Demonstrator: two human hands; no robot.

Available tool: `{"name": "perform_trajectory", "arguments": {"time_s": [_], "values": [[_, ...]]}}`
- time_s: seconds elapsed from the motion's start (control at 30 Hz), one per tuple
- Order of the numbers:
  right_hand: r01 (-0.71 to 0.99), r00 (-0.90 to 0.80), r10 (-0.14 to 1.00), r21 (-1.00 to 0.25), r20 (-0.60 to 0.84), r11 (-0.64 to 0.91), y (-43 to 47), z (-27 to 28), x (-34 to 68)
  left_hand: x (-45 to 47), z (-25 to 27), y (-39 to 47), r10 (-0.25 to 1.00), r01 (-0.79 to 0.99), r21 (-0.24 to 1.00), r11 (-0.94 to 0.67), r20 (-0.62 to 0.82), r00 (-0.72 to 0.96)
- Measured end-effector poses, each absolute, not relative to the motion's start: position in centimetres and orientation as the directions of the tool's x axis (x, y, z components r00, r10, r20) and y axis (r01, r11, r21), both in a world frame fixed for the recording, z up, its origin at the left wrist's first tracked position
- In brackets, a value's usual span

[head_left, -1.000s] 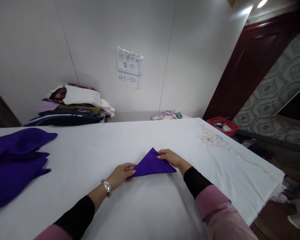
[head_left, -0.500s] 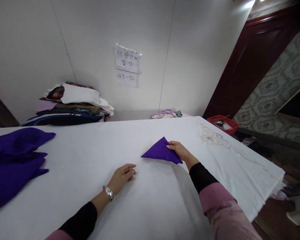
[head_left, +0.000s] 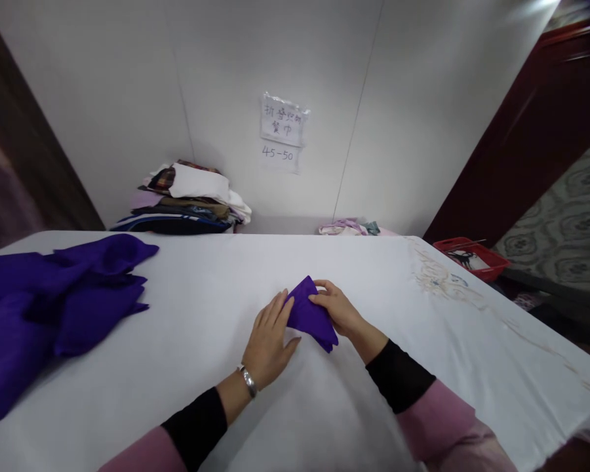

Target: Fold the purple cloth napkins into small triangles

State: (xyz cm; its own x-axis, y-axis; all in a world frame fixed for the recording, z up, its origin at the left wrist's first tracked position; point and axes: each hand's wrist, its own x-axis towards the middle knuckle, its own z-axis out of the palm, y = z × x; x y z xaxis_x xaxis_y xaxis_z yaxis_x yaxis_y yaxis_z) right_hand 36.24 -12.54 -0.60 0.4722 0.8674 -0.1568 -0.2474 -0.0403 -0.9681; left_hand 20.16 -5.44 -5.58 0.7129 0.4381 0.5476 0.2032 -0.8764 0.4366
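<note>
A purple cloth napkin [head_left: 311, 316], folded into a triangle with its tip pointing away from me, is tilted up above the white tablecloth. My right hand [head_left: 341, 308] pinches its right side, thumb on the near face and fingers behind. Against the left edge of the napkin rests my left hand [head_left: 270, 344], its fingers stretched out and the thumb apart below. A silver band circles the left wrist. Layered corners show at the napkin's lower right.
A loose heap of purple cloth [head_left: 78, 295] lies on the left of the table [head_left: 201, 367]. Behind the far edge are a pile of folded clothes [head_left: 191, 196], a smaller cloth pile [head_left: 347, 227] and a red basket [head_left: 491, 261]. A handwritten sign [head_left: 282, 123] hangs on the wall.
My left hand has come up and right to touch the napkin's left edge. The right hand has turned the napkin, so its long side slants down to the right. The view has swung left.
</note>
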Motion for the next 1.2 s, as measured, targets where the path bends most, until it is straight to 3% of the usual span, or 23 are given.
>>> {"name": "perform_trajectory", "arguments": {"time_s": [0.07, 0.17, 0.23, 0.3, 0.4, 0.47, 0.57, 0.67, 0.77, 0.9, 1.2], "values": [[-0.324, 0.434, 0.874, -0.943, -0.219, -0.075, -12.2, -0.2, 35.4, 19.8, -5.5, -5.1, 0.411, 0.226, 0.358, -0.906, 0.611, 0.676], [-0.386, 0.388, 0.892, -0.920, -0.231, -0.070, -11.9, 0.6, 34.3, 19.5, -5.2, -4.5, 0.378, 0.175, 0.349, -0.921, 0.681, 0.627], [-0.409, 0.369, 0.901, -0.911, -0.226, -0.061, -11.7, 1.3, 33.6, 19.2, -4.8, -4.1, 0.395, 0.104, 0.421, -0.901, 0.699, 0.596], [-0.413, 0.352, 0.910, -0.909, -0.221, -0.061, -11.7, 1.9, 33.2, 18.9, -4.3, -3.9, 0.479, 0.026, 0.571, -0.820, 0.661, 0.578], [-0.355, 0.285, 0.940, -0.932, -0.187, -0.078, -11.9, 2.3, 33.4, 18.4, -3.3, -3.9, 0.690, -0.093, 0.871, -0.483, 0.444, 0.571], [-0.224, 0.306, 0.942, -0.972, -0.136, -0.068, -12.2, 2.0, 34.0, 18.3, -2.5, -4.0, 0.787, -0.185, 0.971, -0.149, 0.230, 0.573], [0.030, 0.460, 0.888, -0.999, -0.024, -0.043, -12.9, 1.0, 34.8, 18.0, -1.5, -4.3, 0.750, -0.291, 0.914, 0.284, -0.023, 0.661], [-0.003, 0.424, 0.905, -1.000, -0.011, -0.011, -13.9, -0.1, 34.5, 17.7, -1.2, -4.7, 0.667, -0.304, 0.815, 0.493, -0.130, 0.733], [-0.212, 0.244, 0.968, -0.977, -0.054, -0.001, -14.7, -1.2, 33.2, 17.7, -1.8, -5.3, 0.655, -0.300, 0.778, 0.552, -0.181, 0.734], [-0.362, 0.294, 0.943, -0.931, -0.158, -0.044, -15.1, -3.2, 31.8, 17.8, -3.1, -6.4, 0.635, -0.269, 0.773, 0.574, -0.213, 0.742], [-0.402, 0.367, 0.901, -0.913, -0.232, -0.072, -15.5, -5.0, 32.5, 17.3, -4.4, -5.4, 0.704, -0.153, 0.894, 0.421, -0.216, 0.677]]}}
